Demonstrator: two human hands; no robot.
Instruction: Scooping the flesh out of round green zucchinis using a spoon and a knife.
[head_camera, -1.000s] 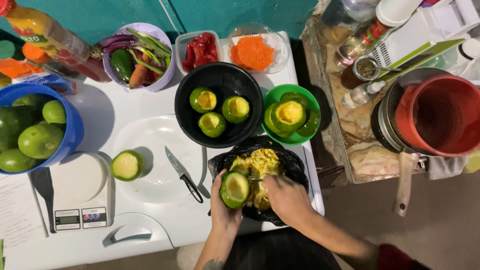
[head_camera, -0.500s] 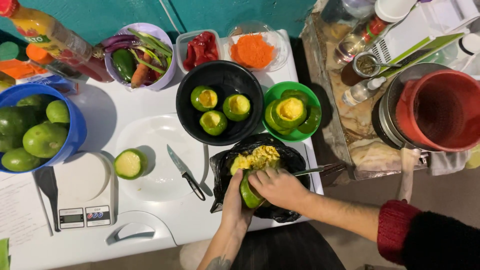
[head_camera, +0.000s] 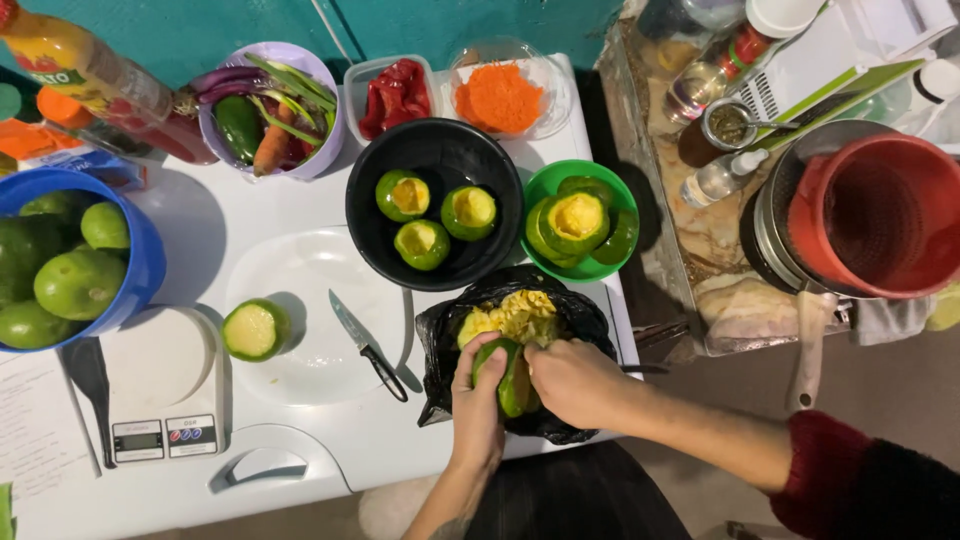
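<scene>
A green squash (head_camera: 510, 375), firm-skinned but likely slick and soft inside, sits between both hands over the black bag (head_camera: 560, 320) of yellow scrapings at six o'clock. The left hand (head_camera: 478, 400) wraps its rind, the safest hold; the right hand (head_camera: 572, 380) closes fingers on it from above. At twelve o'clock, a black bowl (head_camera: 370, 225) holds three hollowed ones; a knife (head_camera: 365, 345) lies at nine.
</scene>
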